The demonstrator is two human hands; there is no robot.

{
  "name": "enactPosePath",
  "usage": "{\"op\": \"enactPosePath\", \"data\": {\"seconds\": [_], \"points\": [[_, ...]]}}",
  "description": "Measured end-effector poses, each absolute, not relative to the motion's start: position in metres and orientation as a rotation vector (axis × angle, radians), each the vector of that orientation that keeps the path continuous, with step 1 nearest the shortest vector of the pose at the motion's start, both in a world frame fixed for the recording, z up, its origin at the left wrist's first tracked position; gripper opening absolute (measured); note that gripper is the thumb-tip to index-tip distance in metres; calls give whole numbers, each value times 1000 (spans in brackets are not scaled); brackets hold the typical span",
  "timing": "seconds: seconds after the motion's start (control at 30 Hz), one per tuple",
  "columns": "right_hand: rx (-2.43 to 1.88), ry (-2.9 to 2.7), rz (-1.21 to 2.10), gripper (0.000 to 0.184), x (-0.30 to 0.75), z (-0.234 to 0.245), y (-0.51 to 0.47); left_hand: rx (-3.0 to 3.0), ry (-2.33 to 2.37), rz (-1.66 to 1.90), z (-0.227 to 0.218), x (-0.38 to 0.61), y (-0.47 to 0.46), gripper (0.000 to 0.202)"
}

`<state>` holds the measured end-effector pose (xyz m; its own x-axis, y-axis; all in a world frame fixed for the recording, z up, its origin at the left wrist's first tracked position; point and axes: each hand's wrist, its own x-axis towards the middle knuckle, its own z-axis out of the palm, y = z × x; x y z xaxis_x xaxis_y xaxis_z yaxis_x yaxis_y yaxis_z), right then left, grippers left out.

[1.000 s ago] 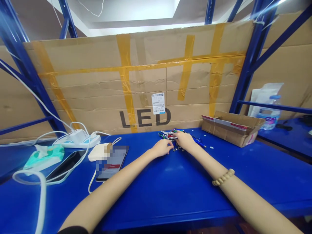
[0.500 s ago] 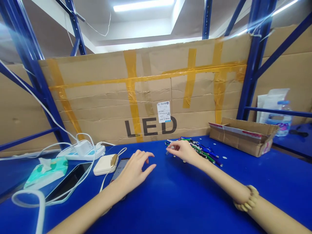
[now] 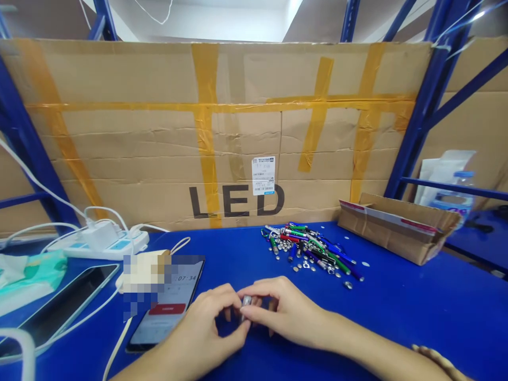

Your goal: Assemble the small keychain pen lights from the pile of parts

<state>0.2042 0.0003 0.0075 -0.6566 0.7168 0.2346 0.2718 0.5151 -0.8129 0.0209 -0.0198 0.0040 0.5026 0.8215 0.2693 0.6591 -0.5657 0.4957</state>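
Observation:
My left hand [image 3: 210, 328] and my right hand [image 3: 283, 312] meet low in the middle, just above the blue table [image 3: 416, 312]. Together their fingertips pinch a small silver metal piece [image 3: 246, 302]. Both hands have curled fingers. Behind them lies a pile of small coloured keychain flashlights [image 3: 309, 248], with several small round silver button cells [image 3: 341, 278] scattered around it.
A phone with a lit screen [image 3: 169, 309] lies left of my hands, next to a blurred power bank. Further left lie a dark tablet [image 3: 51, 312], a power strip [image 3: 99, 241] with white cables and a tissue pack [image 3: 27, 270]. An open cardboard box [image 3: 397, 233] stands at right; a taped cardboard sheet [image 3: 222, 132] stands behind.
Both hands have drawn back from the flashlight pile toward me and come together on a small silver piece. Half a second ago the left hand was open over the phone.

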Motion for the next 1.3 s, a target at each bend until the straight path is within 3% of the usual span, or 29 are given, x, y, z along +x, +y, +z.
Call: {"op": "enactPosePath", "data": {"seconds": [0.1, 0.23, 0.4, 0.53, 0.87, 1.2, 1.3], "points": [[-821, -2418, 699, 27, 226, 21, 11, 2517, 1281, 722, 3, 20, -20, 8], [-1290, -2556, 144, 24, 272, 35, 39, 2704, 1290, 690, 3, 15, -14, 14], [-1543, -2532, 176, 23, 305, 33, 62, 2790, 1278, 666, 3, 15, -14, 14], [-1430, -2503, 236, 14, 307, 22, 68, 2807, 1236, 649, 3, 19, -21, 16], [-1360, -2404, 149, 20, 294, 9, 62, 2706, 1225, 655, 3, 31, -31, 15], [-1455, -2232, 233, 7, 283, 4, 58, 2507, 1158, 757, -5, 28, -32, 18], [-1314, -2238, 269, 9, 269, 7, 47, 2417, 1141, 777, -7, 28, -34, 18]]}}
